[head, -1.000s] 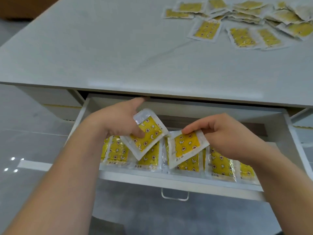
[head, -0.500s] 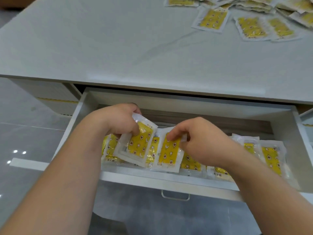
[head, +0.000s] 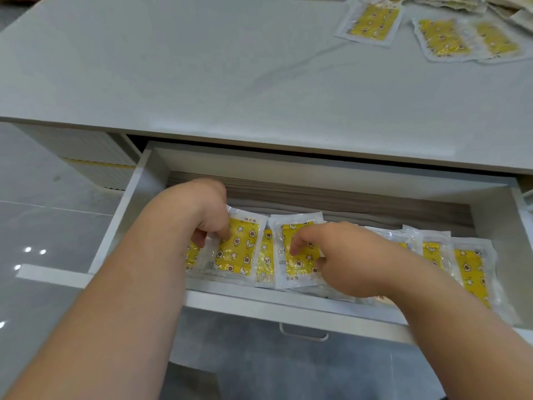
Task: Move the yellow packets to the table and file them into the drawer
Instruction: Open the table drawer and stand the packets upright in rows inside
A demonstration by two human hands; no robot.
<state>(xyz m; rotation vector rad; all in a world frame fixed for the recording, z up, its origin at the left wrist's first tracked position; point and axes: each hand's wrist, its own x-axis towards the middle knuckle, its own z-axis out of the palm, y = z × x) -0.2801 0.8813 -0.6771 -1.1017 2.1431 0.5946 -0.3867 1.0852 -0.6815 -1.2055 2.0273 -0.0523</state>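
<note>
The white drawer [head: 135,192] stands pulled open under the grey table [head: 202,67]. Several yellow star-patterned packets in clear wrappers stand filed in a row along its front. My left hand [head: 202,209] pinches the left packet [head: 239,249] by its left edge, low in the row. My right hand [head: 331,252] grips the packet beside it [head: 291,267], fingers curled over its face. More filed packets [head: 470,269] lean at the drawer's right. A loose pile of packets [head: 372,21] lies on the table's far right.
Folded grey cloth [head: 360,203] lies along the back of the drawer. A metal handle [head: 302,336] hangs on the drawer front. Grey tiled floor [head: 43,226] shows to the left, beside a white ribbed cabinet side [head: 86,151].
Both hands have lowered their packets from above the row down into it. The packets now stand among the filed ones, and the view has tilted down toward the drawer.
</note>
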